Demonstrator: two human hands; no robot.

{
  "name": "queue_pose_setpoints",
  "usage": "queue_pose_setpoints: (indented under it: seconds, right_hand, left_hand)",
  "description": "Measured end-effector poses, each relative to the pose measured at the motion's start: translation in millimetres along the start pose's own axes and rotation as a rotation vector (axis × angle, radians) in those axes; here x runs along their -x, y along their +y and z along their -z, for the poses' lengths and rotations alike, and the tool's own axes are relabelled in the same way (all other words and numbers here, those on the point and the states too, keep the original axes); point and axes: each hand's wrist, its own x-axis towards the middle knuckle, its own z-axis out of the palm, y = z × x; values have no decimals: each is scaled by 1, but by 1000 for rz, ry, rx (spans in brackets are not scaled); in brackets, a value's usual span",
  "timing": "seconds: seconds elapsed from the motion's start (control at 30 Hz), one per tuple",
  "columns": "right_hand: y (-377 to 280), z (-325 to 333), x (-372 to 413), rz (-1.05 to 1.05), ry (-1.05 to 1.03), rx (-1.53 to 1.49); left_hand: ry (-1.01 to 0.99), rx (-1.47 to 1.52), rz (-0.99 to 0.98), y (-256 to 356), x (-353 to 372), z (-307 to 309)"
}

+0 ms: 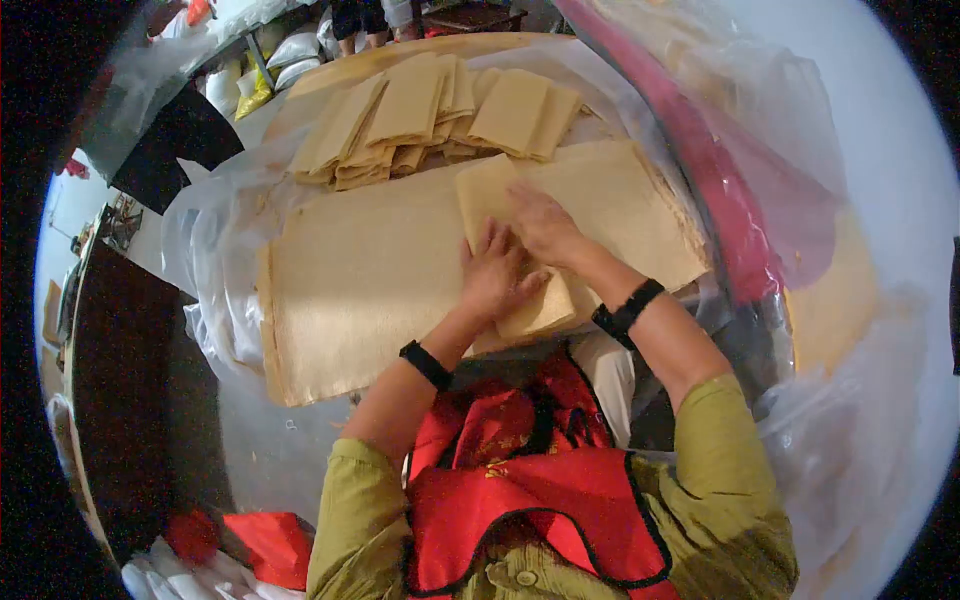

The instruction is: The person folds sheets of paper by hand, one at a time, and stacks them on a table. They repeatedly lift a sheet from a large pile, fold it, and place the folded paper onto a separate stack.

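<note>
A pale yellow sheet folded into a long strip, thin and soft like tofu skin, lies slantwise on a wide stack of flat sheets of the same kind. My left hand presses on the strip's left side with its fingers spread. Just above and to the right, my right hand rests flat on the strip, its fingertips slightly blurred. Both hands are open, and part of the strip is hidden beneath them.
Several folded sheets are piled behind the stack. Clear plastic hangs round the left side, and a pink-red plastic-covered edge runs along the right. White and yellow sacks and another person's legs show at the back.
</note>
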Motion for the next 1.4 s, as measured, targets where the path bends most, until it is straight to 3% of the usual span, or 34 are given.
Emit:
queue_pose_setpoints:
  seconds: [0.1,0.27,0.33,0.4,0.47,0.57,0.67,0.8,0.9,1.0,1.1,1.2,1.23,1.27,1.3,1.33,1.37,1.4]
  right_hand:
    - [2,-7,-24,-121,-259,-122]
    - [5,-18,-31,-154,-119,-42]
    - [4,-16,-31,-160,-107,-51]
    - [2,-15,-29,-178,-91,-78]
    - [2,-12,-23,-141,-89,-125]
    - [0,-6,-13,-145,-20,-324]
    - [1,-17,-2,-199,178,-513]
    - [4,-23,25,-478,330,-826]
    - [-26,43,55,-616,-293,-1529]
    - [-48,37,71,-464,-191,-1667]
    - [-48,24,66,-493,-33,-1531]
    - [-54,82,28,-528,101,-982]
    - [-19,68,3,-435,101,-928]
    - [-2,63,-25,-404,295,-853]
    - [-5,104,-35,-258,141,-1083]
    - [19,110,-53,-257,89,-1182]
    - [43,117,-72,-260,36,-1278]
    - [73,85,-95,-416,88,-1232]
  left_hand:
    - [72,-13,-15,1,9,1]
    - [74,-58,-53,-1,33,-4]
    - [276,855,215,-8,25,-25]
    - [468,999,318,-14,15,-29]
    - [624,369,285,-16,11,-24]
    - [444,743,618,-42,-17,-26]
    - [230,996,572,-62,-41,-44]
    - [331,1465,549,-32,-33,11]
    - [354,1712,474,-38,-19,38]
    - [353,1731,570,-40,-9,52]
    - [274,1584,650,-51,7,54]
    - [265,1627,674,-49,41,74]
    - [221,1612,663,-50,54,79]
    - [181,1595,662,-52,70,83]
    - [146,1577,668,-54,89,85]
    - [139,1599,684,-57,107,85]
    - [135,1621,694,-61,125,86]
    - [132,1647,701,-62,142,87]
